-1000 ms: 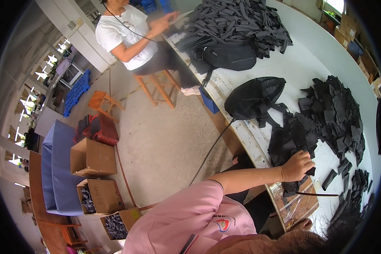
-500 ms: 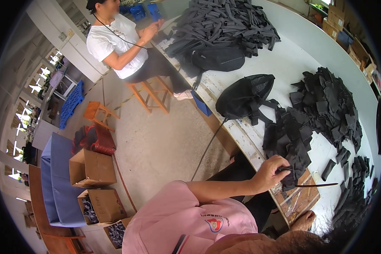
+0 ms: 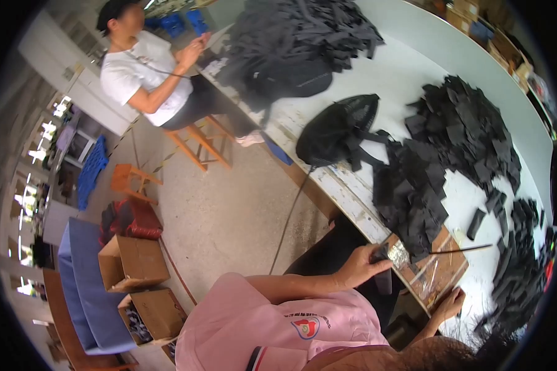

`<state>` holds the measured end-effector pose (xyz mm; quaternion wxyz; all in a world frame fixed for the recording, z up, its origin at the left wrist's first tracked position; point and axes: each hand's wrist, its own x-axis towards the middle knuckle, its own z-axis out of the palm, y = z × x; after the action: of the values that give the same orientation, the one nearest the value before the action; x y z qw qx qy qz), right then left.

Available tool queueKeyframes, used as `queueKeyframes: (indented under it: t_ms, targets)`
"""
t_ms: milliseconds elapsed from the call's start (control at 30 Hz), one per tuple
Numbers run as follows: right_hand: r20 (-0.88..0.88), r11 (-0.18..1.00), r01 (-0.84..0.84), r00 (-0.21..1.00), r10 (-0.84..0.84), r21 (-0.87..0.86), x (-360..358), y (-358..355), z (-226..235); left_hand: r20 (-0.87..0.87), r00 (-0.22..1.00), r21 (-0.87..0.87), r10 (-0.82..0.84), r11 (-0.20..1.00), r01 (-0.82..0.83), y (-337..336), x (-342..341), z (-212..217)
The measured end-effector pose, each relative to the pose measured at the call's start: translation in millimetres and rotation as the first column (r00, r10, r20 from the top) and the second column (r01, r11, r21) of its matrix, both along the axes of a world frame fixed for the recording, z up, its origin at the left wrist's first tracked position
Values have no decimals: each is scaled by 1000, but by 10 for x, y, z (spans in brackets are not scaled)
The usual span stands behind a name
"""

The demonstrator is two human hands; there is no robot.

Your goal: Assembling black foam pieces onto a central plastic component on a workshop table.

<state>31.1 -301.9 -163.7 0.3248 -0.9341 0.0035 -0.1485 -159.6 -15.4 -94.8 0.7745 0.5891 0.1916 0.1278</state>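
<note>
My left hand is closed on a black fabric piece, just off the table's near edge. A part of that piece hangs below the fingers. Farther right, my right hand rests by the corner of a brown board covered with clear tape. Its fingers are curled together, and what they hold, if anything, is too small to make out. Between the hands and the piles, a thin dark rod sticks out over the white tabletop. A heap of flat black fabric pieces reaches the board's far edge.
More black pieces lie in piles at the right and far end. A black mesh bag sits at the table edge. Across the way a person in white sits on a wooden stool. Cardboard boxes stand on the floor at left.
My left hand has drawn back from the heap toward my body with a black fabric piece. My right hand shows more fully beside the board. The whole view has shifted slightly.
</note>
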Motion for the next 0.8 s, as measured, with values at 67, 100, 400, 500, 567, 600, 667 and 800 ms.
queueKeyframes:
  t_ms: [67, 100, 400, 500, 567, 600, 667, 800]
  targets:
    - [109, 999, -15, 994, 12, 34, -91, 108, 93, -3, 1000, -188, 4, 982, -5, 59, -13, 138]
    - [157, 1000, 0, 988, 3, -19, -196, 252, 247, -87, 996, -292, 9, 956, -34, 83, 10, 114]
    - [-8, 570, -640, 661, 750, 514, -919, 1212, 1282, -80, 882, -219, -465, 871, 439, 423, 67, 484]
    - [-68, 495, -705, 540, 839, 508, -1032, 1415, 1361, -188, 693, 28, -695, 702, 712, 440, 81, 452]
    - [-221, 505, -610, 481, 848, 610, -1100, 1538, 1345, -217, 710, 61, -670, 716, 695, 351, 100, 467]
    - [-230, 517, -603, 490, 841, 608, -1106, 1558, 1292, -254, 733, 106, -631, 735, 669, 317, 109, 465]
    - [-195, 548, -666, 530, 825, 507, -1167, 1590, 1156, -228, 774, 85, -591, 780, 620, 288, 43, 310]
    - [-257, 542, -265, 663, 703, 798, -1159, 1546, 990, -173, 852, -187, -493, 866, 463, 292, -59, 247]
